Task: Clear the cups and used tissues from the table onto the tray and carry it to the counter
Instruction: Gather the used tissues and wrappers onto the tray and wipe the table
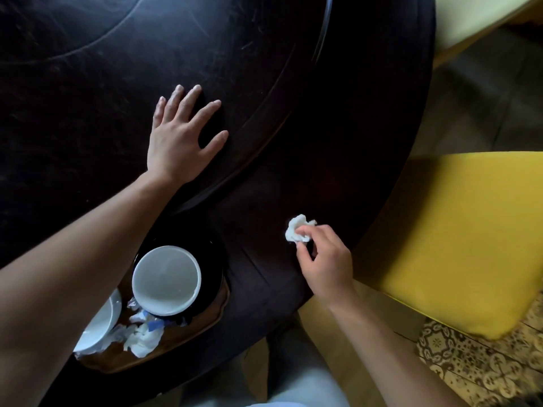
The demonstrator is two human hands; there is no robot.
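Observation:
A crumpled white tissue lies on the dark round table near its right edge, and my right hand pinches it with thumb and fingertips. My left hand rests flat on the table's middle, fingers spread, holding nothing. At the lower left a wooden tray sits on the table edge. It carries a white cup on a dark saucer, part of a second white cup half hidden under my left forearm, and several crumpled tissues.
A yellow cushioned chair stands close against the table's right side. Another pale yellow seat shows at the top right. Patterned floor tiles lie at the lower right. My own legs appear below the table edge.

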